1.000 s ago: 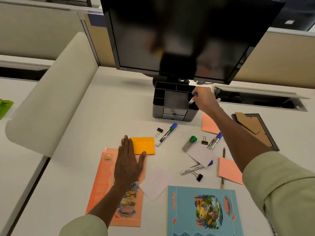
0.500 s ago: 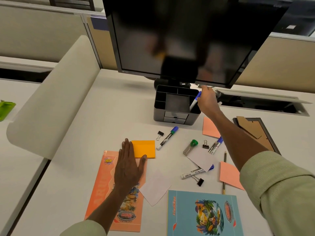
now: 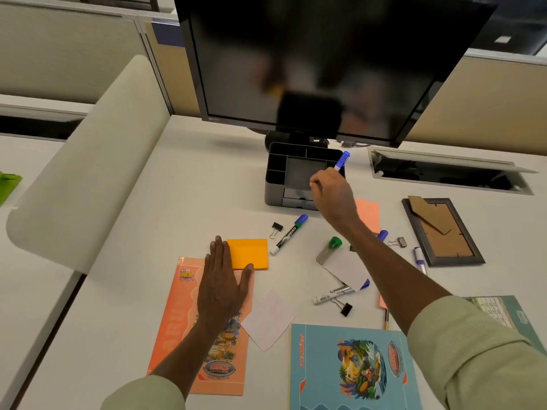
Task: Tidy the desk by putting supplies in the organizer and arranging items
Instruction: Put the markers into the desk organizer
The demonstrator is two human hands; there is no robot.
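— One blue-capped white plastic marker (image 3: 341,162) stands in the dark grey compartmented desk organizer (image 3: 299,173) — right hand (image 3: 333,196) fingers pinch its barrel?

— Yes. Light, stiff, slick; grip mid-barrel. Left hand (image 3: 220,287) lies flat, fingers together.

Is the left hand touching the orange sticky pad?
Touching. The head view shows the left hand flat, its thumb tip overlapping the orange sticky pad.

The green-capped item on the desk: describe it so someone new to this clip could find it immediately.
Start at the black monitor and the dark organizer under it. Come toward the camera to the loose clutter, just left of the right forearm. The item lies partly under a white paper slip; it alone has a green cap, the markers' being blue.
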